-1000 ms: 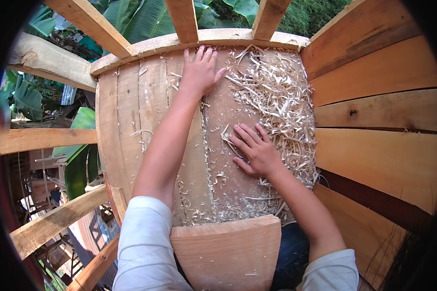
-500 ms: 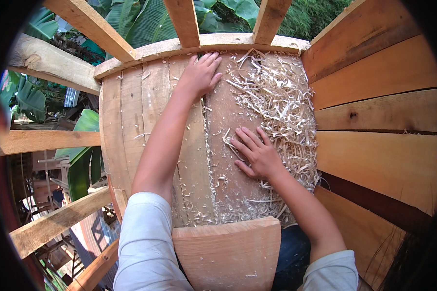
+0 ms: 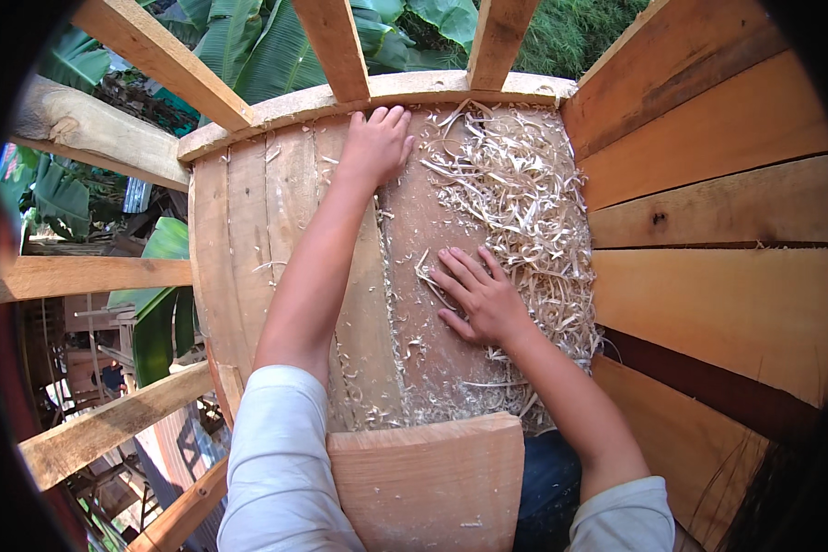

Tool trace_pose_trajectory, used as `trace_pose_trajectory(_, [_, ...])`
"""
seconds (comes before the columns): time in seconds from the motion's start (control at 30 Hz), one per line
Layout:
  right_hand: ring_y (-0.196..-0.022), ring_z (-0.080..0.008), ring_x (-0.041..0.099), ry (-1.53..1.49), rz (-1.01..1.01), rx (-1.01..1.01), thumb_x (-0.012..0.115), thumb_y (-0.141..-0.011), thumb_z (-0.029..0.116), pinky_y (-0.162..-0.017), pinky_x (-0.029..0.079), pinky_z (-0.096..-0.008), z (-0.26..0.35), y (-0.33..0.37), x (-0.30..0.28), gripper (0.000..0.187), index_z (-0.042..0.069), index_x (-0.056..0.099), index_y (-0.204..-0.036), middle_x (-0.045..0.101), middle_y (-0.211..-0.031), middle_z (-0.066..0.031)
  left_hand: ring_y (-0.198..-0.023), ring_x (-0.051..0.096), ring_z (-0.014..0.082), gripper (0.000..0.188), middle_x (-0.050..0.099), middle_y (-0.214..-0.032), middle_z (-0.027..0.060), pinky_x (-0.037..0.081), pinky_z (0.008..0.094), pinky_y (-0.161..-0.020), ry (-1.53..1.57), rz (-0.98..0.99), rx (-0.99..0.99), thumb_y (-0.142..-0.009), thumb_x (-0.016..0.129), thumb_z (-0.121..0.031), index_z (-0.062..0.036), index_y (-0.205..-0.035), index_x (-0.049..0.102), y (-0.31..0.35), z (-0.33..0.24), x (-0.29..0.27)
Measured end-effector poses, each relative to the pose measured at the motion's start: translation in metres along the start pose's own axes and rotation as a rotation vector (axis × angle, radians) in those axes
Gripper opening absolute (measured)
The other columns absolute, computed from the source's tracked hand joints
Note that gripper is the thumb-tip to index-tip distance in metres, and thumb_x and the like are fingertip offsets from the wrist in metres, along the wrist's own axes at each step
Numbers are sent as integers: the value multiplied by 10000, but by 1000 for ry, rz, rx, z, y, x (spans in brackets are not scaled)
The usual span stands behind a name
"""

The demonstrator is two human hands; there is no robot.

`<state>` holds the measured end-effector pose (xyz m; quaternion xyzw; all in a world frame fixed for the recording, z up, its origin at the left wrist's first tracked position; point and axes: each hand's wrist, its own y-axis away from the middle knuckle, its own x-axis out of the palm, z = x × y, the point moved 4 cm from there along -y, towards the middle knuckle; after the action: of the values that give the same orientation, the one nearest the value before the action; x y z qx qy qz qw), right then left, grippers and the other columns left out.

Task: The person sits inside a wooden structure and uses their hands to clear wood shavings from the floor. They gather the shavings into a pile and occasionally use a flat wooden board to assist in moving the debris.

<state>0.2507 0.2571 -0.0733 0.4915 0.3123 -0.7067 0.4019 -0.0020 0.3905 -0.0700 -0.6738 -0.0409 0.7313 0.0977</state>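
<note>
My left hand reaches to the far end of the plank floor, its fingertips near the pale wooden rail. Its fingers are slightly bent, and I see nothing held in them. Closer in, my right hand lies palm down on a reddish-brown board with the fingers spread. Curly wood shavings are heaped just beyond and to the right of it. Finer shavings and dust are scattered along the board's seam. A loose-looking light plank piece stands at the near edge, between my forearms.
Upright slats rise from the far rail, and beams stick out on the left with gaps between them. A wall of orange-brown boards closes the right side. Banana leaves hang beyond the frame.
The fingers of my left hand have bent a little more at the far rail. My right hand has stayed in nearly the same place. The view has shifted slightly.
</note>
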Motion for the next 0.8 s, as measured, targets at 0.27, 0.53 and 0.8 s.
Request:
trace_pose_trajectory(0.27, [-1443, -227, 363, 9, -8, -3, 560, -919, 467, -1212, 207, -491, -1, -1, 0, 616, 162, 471, -1446, 416, -1543, -82, -1350, 441, 347, 504, 485, -1447, 148, 278, 529, -1153, 381, -97, 39, -947, 599, -268, -100, -1409, 491, 75, -16, -61])
trace_pose_trajectory(0.53, [-1415, -236, 403, -32, -68, -16, 592, -926, 377, -1202, 234, -485, 4, -5, -5, 524, 158, 520, -1396, 465, -1499, -87, -1497, 201, 394, 709, 272, -1577, 220, 59, 592, -1198, 464, 164, -309, -917, 621, -407, -35, -1465, 369, 291, 12, -65])
trace_pose_trajectory(0.8, [-903, -295, 668, -371, -298, 201, 692, -878, 129, -829, 497, -400, -3, -10, -59, 163, 50, 659, -1017, 695, -938, -117, -1488, 267, 320, 754, 338, -1568, 163, 16, 621, -1197, 300, 208, -240, -876, 612, -462, -60, -1472, 383, 316, -26, -57])
